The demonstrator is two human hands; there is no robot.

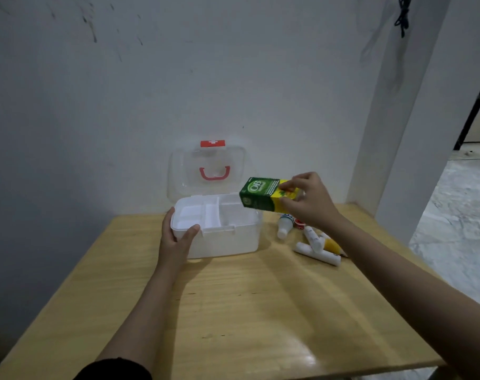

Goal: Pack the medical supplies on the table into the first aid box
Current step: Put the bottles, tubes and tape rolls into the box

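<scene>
A white first aid box stands open at the far side of the table, its clear lid with a red handle upright against the wall. A white divided tray sits in its top. My left hand grips the box's front left corner. My right hand holds a green and yellow carton in the air over the box's right edge. To the right of the box lie a small white bottle and several white tubes, one with a yellow end.
The wooden table is backed by a white wall, with a white pillar at its far right corner. The table's right edge drops to a grey floor.
</scene>
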